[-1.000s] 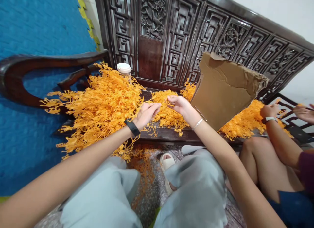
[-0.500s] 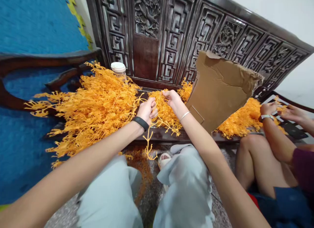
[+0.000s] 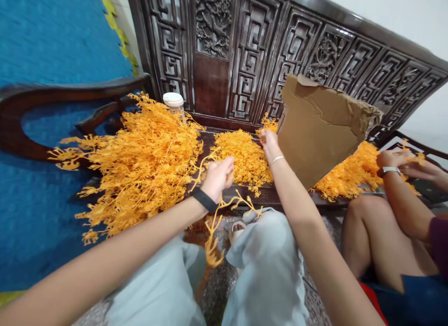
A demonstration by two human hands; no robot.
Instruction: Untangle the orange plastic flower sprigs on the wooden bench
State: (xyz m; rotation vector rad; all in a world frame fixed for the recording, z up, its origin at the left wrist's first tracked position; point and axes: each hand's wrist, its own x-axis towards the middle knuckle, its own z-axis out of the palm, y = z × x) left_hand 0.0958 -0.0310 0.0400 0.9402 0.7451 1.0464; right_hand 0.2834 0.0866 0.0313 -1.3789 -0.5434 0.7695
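"What had moved since the earlier frame?"

"The hands had drawn apart. The right hand (image 3: 269, 145) had swung off towards the cardboard, and the left hand (image 3: 219, 176) had dropped a little, its orange sprig (image 3: 212, 252) hanging lower."

"Nearest first, then?"

"The pale trousers (image 3: 266, 242) came first. The sprig dangled between the knees, one twig crossing in front of the right knee; I couldn't tell whether it touched."

"And the grip?"

"The left fingers were curled closed around the stems, with orange showing on both sides of the fist. The right fingers were bunched close together, but whether they pinched anything I couldn't tell."

"How was that best handled?"

"In my judgement, by a light hold near the thicker stem, sparing the fine tips, with the loose twigs kept off the knee and out of the big pile (image 3: 150, 162), where they seemed likely to snag."

"What lay beyond?"

"On the bench (image 3: 287, 195), that pile was at the left and a smaller heap (image 3: 243, 158) lay between the hands. The cardboard (image 3: 325, 125) leaned right of the heap; farther back, a white-lidded jar (image 3: 173, 101) stood before the carved backrest (image 3: 212, 83)."
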